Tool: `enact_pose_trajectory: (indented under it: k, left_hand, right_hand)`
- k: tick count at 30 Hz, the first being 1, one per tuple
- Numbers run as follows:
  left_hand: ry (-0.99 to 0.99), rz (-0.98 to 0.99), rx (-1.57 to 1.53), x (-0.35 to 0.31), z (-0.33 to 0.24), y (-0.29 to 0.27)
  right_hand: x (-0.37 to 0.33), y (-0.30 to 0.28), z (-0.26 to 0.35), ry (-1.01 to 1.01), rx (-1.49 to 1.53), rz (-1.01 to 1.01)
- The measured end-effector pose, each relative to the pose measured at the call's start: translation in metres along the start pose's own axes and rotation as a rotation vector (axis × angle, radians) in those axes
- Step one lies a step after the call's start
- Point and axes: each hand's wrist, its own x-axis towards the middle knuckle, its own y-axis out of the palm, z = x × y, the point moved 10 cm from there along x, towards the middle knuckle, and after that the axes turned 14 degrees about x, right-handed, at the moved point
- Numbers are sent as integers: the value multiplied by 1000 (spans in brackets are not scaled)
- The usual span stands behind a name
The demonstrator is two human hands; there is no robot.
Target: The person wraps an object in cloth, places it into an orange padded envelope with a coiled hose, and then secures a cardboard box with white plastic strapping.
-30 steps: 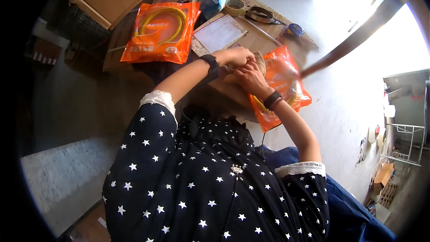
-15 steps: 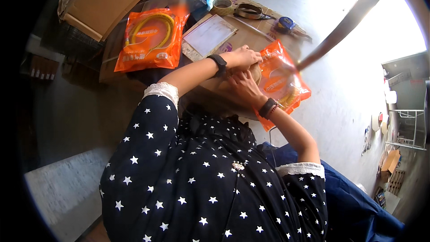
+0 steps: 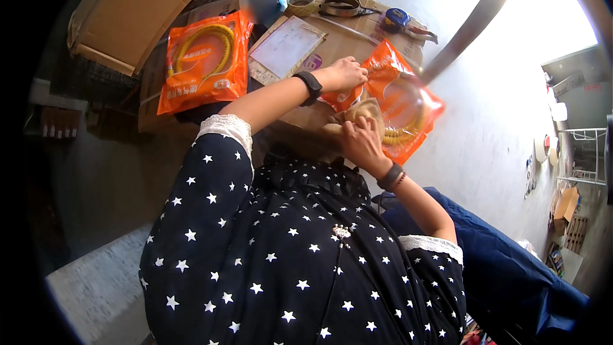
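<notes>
One orange packet (image 3: 402, 115) (left fingers (image 3: 357, 75) touching) overhangs the cardboard's (image 3: 345, 49) edge.

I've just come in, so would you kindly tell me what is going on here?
A person has both bare hands over some cardboard. The right hand has its fingers on a tan object too unclear to name, while the left hand is at the edge of an orange bag containing a yellow hose. A second orange bag lies to the left; a blue tape measure and a sheet of paper lie beyond the hands.
</notes>
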Motion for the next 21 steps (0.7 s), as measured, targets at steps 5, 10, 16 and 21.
enact_pose_trajectory:
  k: [5,10,16,21]
  left_hand:
    - [-28,17,-143,-17,9,-26]
    - [-72,-320,-162,-27,-18,-47]
    - [64,-235,-283,-31,-48,-42]
    - [88,-146,-249,-32,-82,-32]
  right_hand:
    - [-44,-66,-74,226,729,-308]
    - [-129,-92,-138,582,1019,-581]
    - [-183,-65,-154,997,1286,-582]
    - [-169,-8,-141,1030,1827,-311]
